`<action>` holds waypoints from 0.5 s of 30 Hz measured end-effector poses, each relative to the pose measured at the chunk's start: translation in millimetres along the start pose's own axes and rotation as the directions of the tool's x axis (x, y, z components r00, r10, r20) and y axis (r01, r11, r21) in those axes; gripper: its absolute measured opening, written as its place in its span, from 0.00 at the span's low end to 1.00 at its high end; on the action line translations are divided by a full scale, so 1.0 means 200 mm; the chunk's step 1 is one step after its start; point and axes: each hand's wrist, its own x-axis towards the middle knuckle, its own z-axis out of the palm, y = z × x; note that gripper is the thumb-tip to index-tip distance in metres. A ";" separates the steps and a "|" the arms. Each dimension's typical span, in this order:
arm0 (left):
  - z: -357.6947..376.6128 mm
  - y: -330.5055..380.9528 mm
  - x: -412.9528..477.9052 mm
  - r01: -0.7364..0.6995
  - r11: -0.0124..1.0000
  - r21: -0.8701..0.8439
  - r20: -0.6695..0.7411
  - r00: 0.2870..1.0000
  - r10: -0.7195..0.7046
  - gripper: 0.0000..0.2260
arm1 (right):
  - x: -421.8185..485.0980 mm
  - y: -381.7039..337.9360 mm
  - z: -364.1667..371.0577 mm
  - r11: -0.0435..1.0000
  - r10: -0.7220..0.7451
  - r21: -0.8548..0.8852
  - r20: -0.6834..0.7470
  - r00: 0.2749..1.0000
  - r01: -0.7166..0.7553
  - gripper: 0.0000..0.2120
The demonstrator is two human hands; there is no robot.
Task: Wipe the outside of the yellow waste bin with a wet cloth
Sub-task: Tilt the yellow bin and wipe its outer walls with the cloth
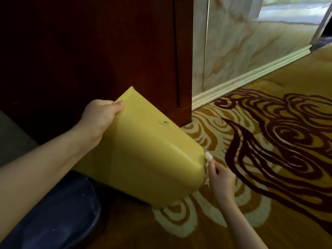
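The yellow waste bin (143, 153) is tipped over on its side, its base pointing right and toward me, just above the patterned carpet. My left hand (100, 117) grips its rim at the upper left, thumb on the outside wall. My right hand (221, 180) presses a small white cloth (208, 157) against the bin's base edge at the right. Most of the cloth is hidden behind the bin and my fingers. A dark smudge (166, 122) shows on the bin's upper side.
A dark red wooden cabinet (107, 51) stands right behind the bin. A marble-look wall (251, 42) with a pale skirting board (251, 76) runs to the right. Yellow carpet with dark red swirls (269, 141) spreads to the right. A dark blue object (59, 212) lies at lower left.
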 end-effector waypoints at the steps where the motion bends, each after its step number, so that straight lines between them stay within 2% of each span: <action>1: 0.00 -0.01 -0.02 -0.009 1.000 -0.015 0.013 1.000 0.010 0.12 | 0.01 -0.02 -0.02 0.999 -0.022 0.024 -0.052 0.998 0.023 0.18; 4: 0.04 -0.08 -0.08 -0.009 0.997 -0.080 0.045 0.999 0.012 0.11 | 0.01 -0.20 -0.03 0.973 -0.209 0.060 -0.163 0.964 0.221 0.12; 7: 0.05 -0.13 -0.11 -0.024 0.990 -0.136 0.036 0.999 0.029 0.10 | -0.01 -0.47 0.03 0.894 -0.420 0.085 -0.186 0.888 0.440 0.14; 11: 0.03 -0.15 -0.10 0.013 0.989 -0.145 0.079 0.997 -0.001 0.10 | -0.04 -0.82 0.19 0.807 -0.585 0.117 0.021 0.811 0.579 0.16; 13: 0.01 -0.15 -0.09 0.054 0.986 -0.156 0.136 0.990 -0.033 0.10 | -0.05 -0.89 0.26 0.809 -0.587 0.088 0.141 0.797 0.581 0.18; 15: -0.03 -0.15 -0.07 0.102 0.988 -0.120 0.187 0.979 -0.078 0.09 | -0.07 -0.89 0.30 0.822 -0.567 0.069 0.189 0.801 0.565 0.19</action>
